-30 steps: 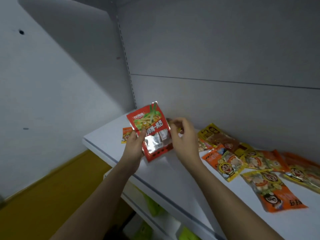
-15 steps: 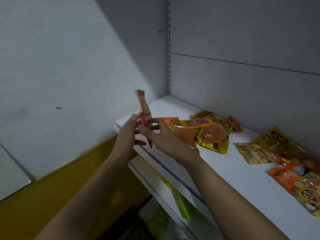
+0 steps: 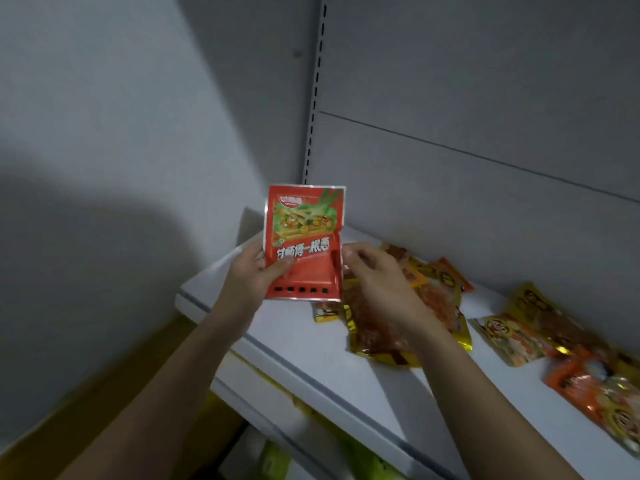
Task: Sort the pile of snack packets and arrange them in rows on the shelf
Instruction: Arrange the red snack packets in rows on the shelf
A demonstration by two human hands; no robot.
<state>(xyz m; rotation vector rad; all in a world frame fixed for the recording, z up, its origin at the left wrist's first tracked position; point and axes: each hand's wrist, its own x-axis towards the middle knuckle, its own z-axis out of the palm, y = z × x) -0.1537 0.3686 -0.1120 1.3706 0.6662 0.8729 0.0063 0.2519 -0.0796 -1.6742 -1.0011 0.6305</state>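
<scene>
A red snack packet (image 3: 304,237) with a green and yellow picture stands upright above the left end of the white shelf (image 3: 311,355), its front facing me. My left hand (image 3: 254,275) grips its lower left side, thumb across the front. My right hand (image 3: 372,271) pinches its right edge with curled fingers. Behind and under my right hand lies a pile of yellow and orange packets (image 3: 381,327). Several more orange and yellow packets (image 3: 519,337) lie scattered along the shelf to the right.
A grey wall closes off the left side and a grey back panel with a slotted upright (image 3: 313,98) stands behind the shelf. A lower shelf (image 3: 277,410) with green packets shows below. The floor at lower left is yellow.
The red packet has turned from edge-on to front-facing and now stands upright between both hands. The camera has shifted a little closer and to the left.
</scene>
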